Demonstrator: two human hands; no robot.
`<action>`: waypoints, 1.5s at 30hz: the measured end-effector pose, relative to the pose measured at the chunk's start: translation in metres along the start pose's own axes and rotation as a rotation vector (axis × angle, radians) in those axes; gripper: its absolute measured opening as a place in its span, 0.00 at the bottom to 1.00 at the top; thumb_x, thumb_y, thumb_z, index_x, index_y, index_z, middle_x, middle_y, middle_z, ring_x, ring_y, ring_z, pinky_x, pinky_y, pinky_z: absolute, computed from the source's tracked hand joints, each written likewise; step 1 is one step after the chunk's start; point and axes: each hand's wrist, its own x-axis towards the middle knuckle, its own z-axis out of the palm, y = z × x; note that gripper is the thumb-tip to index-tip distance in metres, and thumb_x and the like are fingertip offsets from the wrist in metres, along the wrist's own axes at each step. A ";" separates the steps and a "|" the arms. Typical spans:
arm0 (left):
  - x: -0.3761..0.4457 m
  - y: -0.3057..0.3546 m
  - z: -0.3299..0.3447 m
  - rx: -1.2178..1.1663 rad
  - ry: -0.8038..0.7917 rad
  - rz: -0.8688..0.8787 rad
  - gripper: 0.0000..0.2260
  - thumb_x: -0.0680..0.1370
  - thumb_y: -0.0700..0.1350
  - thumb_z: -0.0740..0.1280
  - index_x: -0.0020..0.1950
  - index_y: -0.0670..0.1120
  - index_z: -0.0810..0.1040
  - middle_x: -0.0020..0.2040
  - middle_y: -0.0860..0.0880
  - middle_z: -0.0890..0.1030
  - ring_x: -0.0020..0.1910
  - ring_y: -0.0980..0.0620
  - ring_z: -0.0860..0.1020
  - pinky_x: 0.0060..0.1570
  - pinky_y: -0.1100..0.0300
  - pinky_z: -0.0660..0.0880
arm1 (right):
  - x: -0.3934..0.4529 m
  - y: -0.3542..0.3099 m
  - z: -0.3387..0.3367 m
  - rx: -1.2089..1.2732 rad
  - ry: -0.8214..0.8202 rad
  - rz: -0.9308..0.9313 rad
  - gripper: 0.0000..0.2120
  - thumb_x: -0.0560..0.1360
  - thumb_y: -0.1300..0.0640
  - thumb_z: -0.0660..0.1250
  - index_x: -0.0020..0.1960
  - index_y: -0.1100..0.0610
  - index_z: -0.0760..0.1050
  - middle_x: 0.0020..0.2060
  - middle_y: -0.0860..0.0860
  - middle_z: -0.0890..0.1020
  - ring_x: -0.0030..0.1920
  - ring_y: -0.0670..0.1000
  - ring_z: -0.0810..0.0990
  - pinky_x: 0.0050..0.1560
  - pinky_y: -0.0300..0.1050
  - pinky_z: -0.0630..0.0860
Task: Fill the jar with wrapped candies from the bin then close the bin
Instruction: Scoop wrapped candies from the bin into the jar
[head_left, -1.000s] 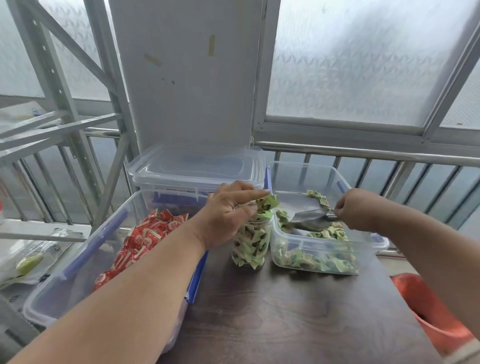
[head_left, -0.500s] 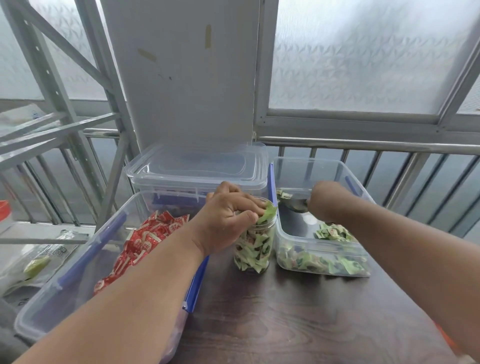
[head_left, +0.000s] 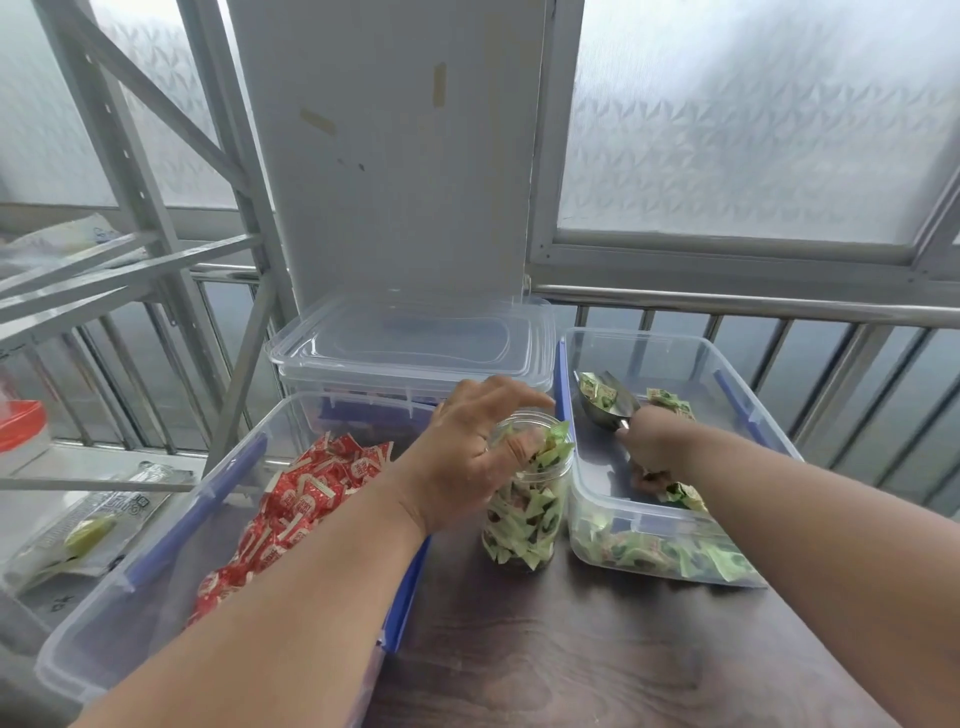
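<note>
A clear jar (head_left: 527, 512) stands on the dark table, filled to its rim with green wrapped candies. My left hand (head_left: 470, 460) curls round the jar's upper part. To the right sits an open clear bin (head_left: 670, 358) with green candies (head_left: 660, 553) along its near side. Inside the bin my right hand (head_left: 655, 449) grips the handle of a metal scoop (head_left: 608, 402), which holds a few green candies and points away from me, level with the jar's mouth.
A larger clear bin (head_left: 104, 613) with blue clips holds red wrapped candies (head_left: 306, 493) on the left. Behind the jar stands a stack of clear lidded containers (head_left: 410, 348). A metal rack (head_left: 130, 249) rises at the left, a railing and window behind.
My right hand lifted the scoop out of the green candies and moved it to the bin's far left, beside the jar. My left hand shifted from the jar's mouth to around its side.
</note>
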 end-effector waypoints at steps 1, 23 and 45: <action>-0.001 0.001 0.000 -0.003 -0.001 0.001 0.19 0.82 0.62 0.63 0.72 0.64 0.77 0.67 0.68 0.76 0.73 0.59 0.69 0.76 0.41 0.67 | 0.003 0.002 -0.002 -0.100 0.002 -0.041 0.04 0.83 0.61 0.60 0.52 0.59 0.73 0.36 0.56 0.77 0.36 0.57 0.79 0.45 0.51 0.84; -0.009 0.009 -0.010 -0.044 -0.021 -0.050 0.55 0.66 0.60 0.88 0.85 0.64 0.58 0.73 0.57 0.65 0.70 0.53 0.69 0.70 0.56 0.72 | -0.171 0.004 -0.107 -0.366 0.382 -0.398 0.07 0.82 0.49 0.63 0.49 0.47 0.79 0.44 0.50 0.83 0.42 0.52 0.79 0.47 0.50 0.79; -0.006 0.004 -0.004 -0.019 0.048 0.054 0.21 0.74 0.62 0.81 0.64 0.61 0.84 0.62 0.61 0.78 0.68 0.54 0.71 0.74 0.41 0.69 | -0.211 -0.036 -0.097 -0.559 0.563 -0.665 0.14 0.76 0.48 0.67 0.35 0.54 0.76 0.34 0.47 0.76 0.37 0.52 0.77 0.40 0.53 0.79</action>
